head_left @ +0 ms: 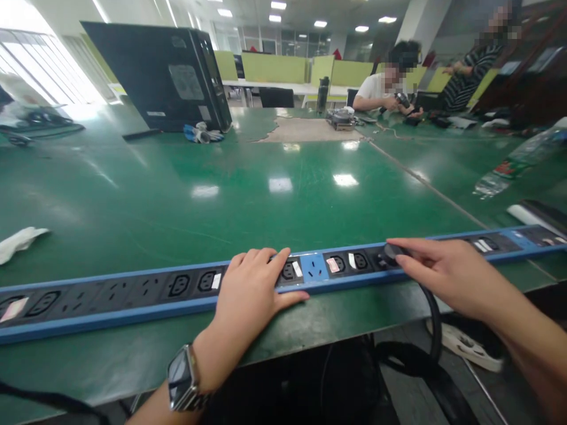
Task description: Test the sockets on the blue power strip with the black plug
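A long blue-and-black power strip point(153, 290) lies across the near part of the green table, with rows of sockets facing up. My left hand point(251, 289) is clasped over its middle, fingers across the top and thumb along the near side. Between thumb and fingers, my right hand point(447, 271) pinches a black plug point(390, 254), which sits at a socket right of the middle. How deep the plug is in cannot be made out. A thick black cable point(434, 316) runs from below that hand down past the table edge. Small white and pink stickers mark some sockets.
A black computer case point(177, 79) stands at the back left, with gloves point(202, 133) beside it. A plastic bottle point(516, 162) lies at the right, crumpled tissue point(20, 243) at the left. Two people point(376, 94) are across the table, near scattered parts.
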The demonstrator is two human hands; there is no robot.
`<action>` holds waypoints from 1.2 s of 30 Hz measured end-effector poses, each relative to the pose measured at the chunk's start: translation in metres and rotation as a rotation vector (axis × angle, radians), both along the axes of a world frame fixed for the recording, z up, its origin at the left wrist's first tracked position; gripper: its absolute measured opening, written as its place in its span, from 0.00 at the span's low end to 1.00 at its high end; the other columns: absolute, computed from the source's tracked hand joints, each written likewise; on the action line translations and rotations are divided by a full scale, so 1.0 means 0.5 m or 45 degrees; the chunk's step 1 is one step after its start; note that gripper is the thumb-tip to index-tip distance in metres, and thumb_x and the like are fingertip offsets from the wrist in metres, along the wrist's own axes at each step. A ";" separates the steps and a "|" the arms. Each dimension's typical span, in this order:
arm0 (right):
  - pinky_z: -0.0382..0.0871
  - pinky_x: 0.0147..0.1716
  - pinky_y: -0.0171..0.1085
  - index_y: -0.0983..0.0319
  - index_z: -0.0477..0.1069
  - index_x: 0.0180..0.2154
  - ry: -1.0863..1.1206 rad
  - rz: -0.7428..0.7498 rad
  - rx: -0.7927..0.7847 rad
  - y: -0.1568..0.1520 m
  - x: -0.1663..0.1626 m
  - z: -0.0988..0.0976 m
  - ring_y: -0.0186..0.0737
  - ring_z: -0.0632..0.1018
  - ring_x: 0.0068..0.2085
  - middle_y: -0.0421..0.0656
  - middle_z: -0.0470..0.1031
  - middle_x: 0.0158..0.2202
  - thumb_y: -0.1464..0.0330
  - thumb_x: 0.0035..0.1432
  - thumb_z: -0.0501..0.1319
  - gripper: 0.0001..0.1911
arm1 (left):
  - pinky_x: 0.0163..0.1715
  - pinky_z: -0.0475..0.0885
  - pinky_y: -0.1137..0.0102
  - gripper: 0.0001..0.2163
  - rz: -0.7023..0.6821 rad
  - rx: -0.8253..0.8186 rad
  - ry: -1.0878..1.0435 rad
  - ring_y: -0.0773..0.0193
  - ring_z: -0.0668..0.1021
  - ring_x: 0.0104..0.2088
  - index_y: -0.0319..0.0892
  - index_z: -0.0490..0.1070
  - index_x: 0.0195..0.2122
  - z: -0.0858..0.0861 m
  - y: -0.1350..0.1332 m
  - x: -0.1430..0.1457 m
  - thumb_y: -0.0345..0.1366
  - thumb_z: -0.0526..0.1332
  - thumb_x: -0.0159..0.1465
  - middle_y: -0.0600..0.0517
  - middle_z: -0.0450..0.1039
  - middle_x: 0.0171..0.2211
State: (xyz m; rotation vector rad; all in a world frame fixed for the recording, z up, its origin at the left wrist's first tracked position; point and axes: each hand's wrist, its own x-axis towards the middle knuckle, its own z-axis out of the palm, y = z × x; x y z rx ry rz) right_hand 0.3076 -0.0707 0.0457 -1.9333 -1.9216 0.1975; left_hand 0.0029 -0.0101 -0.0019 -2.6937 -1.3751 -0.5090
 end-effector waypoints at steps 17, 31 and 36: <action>0.69 0.29 0.34 0.61 0.82 0.40 -0.101 0.054 0.063 0.014 -0.026 0.011 0.38 0.79 0.28 0.42 0.82 0.30 0.68 0.59 0.54 0.18 | 0.46 0.70 0.55 0.34 0.038 -0.023 0.003 0.47 0.77 0.45 0.43 0.72 0.55 -0.016 0.025 -0.036 0.60 0.65 0.53 0.43 0.77 0.46; 0.72 0.35 0.38 0.57 0.76 0.50 0.061 -0.293 0.370 -0.023 0.025 0.039 0.43 0.81 0.36 0.44 0.82 0.42 0.54 0.61 0.58 0.22 | 0.46 0.70 0.56 0.34 0.046 -0.015 0.026 0.48 0.77 0.45 0.43 0.72 0.56 -0.014 0.024 -0.043 0.61 0.64 0.54 0.44 0.77 0.46; 0.73 0.35 0.45 0.58 0.80 0.44 -0.106 -0.276 0.061 -0.043 0.234 0.007 0.50 0.81 0.36 0.46 0.82 0.38 0.49 0.54 0.61 0.24 | 0.47 0.69 0.56 0.34 0.056 -0.031 0.019 0.48 0.77 0.46 0.43 0.72 0.56 -0.014 0.027 -0.041 0.61 0.64 0.54 0.44 0.77 0.47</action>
